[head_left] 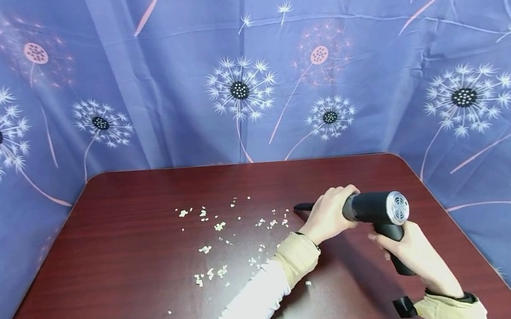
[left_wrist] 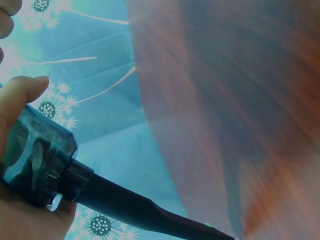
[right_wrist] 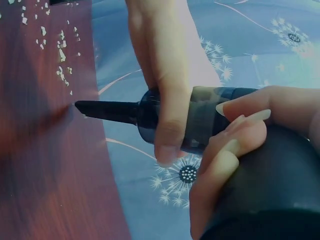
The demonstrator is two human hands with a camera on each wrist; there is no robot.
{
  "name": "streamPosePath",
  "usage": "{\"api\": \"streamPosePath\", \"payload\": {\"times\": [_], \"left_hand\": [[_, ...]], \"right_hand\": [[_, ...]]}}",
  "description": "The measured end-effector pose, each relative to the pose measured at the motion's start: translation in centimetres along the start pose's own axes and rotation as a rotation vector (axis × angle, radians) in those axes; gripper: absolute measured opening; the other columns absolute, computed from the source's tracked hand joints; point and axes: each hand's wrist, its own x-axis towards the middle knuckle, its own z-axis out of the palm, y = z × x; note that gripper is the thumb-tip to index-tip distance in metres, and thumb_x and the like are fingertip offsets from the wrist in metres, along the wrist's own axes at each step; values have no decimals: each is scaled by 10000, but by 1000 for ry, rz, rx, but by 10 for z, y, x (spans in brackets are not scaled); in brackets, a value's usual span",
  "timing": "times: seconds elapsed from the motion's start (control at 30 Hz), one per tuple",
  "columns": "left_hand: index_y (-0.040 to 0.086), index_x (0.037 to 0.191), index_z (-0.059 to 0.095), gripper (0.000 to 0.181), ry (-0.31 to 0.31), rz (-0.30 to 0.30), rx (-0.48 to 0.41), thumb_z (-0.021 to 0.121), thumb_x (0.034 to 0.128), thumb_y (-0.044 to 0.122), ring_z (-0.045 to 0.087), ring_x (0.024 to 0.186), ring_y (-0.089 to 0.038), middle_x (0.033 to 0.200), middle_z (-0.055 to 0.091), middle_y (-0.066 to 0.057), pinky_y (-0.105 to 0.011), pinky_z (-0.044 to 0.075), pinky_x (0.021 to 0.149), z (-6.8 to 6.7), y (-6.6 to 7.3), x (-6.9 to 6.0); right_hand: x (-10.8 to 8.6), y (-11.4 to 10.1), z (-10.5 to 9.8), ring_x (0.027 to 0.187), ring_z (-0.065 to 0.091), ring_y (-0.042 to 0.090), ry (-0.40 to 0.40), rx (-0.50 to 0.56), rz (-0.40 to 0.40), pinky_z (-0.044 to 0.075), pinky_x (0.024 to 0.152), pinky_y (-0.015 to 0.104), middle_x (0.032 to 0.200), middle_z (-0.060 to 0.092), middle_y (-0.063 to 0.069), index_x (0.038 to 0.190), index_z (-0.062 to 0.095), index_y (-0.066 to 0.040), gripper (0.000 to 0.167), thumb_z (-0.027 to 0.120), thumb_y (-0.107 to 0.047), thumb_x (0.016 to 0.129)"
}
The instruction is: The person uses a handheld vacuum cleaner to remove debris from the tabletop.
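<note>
A black handheld vacuum cleaner (head_left: 370, 205) with a silver vented end is held over the right part of the table. My right hand (head_left: 418, 252) grips its handle. Around the front of the body, by the clear dust cup (right_wrist: 201, 117), my left hand (head_left: 328, 216) is wrapped. The narrow black nozzle (left_wrist: 120, 202) points down to the tabletop; in the right wrist view the nozzle tip (right_wrist: 82, 107) is close to the surface, and contact cannot be told. Small pale scraps (head_left: 219, 226) lie scattered left of the nozzle, with more scraps (right_wrist: 62, 52) beyond its tip.
The dark red wooden table (head_left: 107, 289) has rounded far corners. A blue dandelion-print curtain (head_left: 176, 83) hangs behind it and along both sides. My left forearm's white sleeve (head_left: 247, 313) crosses above the front of the table.
</note>
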Motion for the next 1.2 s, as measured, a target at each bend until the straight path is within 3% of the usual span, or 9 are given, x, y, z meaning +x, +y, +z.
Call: {"api": "streamPosePath", "payload": {"times": [0.33, 0.57, 0.93, 1.2], "left_hand": [[224, 1129, 588, 545, 24, -24, -38, 862, 659, 269, 596, 919, -101, 1009, 659, 61, -215, 464, 788, 2, 2, -8], [232, 1133, 582, 556, 1, -42, -53, 864, 655, 255, 588, 925, -96, 1009, 655, 70, -209, 452, 785, 2, 7, -12], [237, 1141, 575, 573, -20, -21, -16, 870, 651, 282, 594, 915, -82, 1008, 655, 77, -204, 454, 769, -1, 23, -13], [247, 1134, 577, 565, -36, -20, -4, 868, 652, 298, 599, 906, -75, 996, 653, 85, -199, 460, 755, 2, 34, -19]], "right_hand": [[-1, -2, -2, 573, 580, 156, -27, -22, 72, 474, 577, 306, 690, 562, 24, 1148, 524, 13, 402, 672, -261, 894], [-6, -3, -3, 582, 587, 162, -42, -19, 104, 482, 579, 308, 700, 561, 28, 1144, 512, 15, 424, 674, -284, 892], [-22, -3, -11, 569, 579, 156, -41, -33, 124, 464, 558, 308, 660, 561, 9, 1087, 527, 8, 399, 668, -313, 896], [-34, 3, -16, 603, 594, 171, -50, -26, 186, 479, 592, 314, 699, 580, 22, 1030, 551, 2, 383, 661, -340, 897]]}}
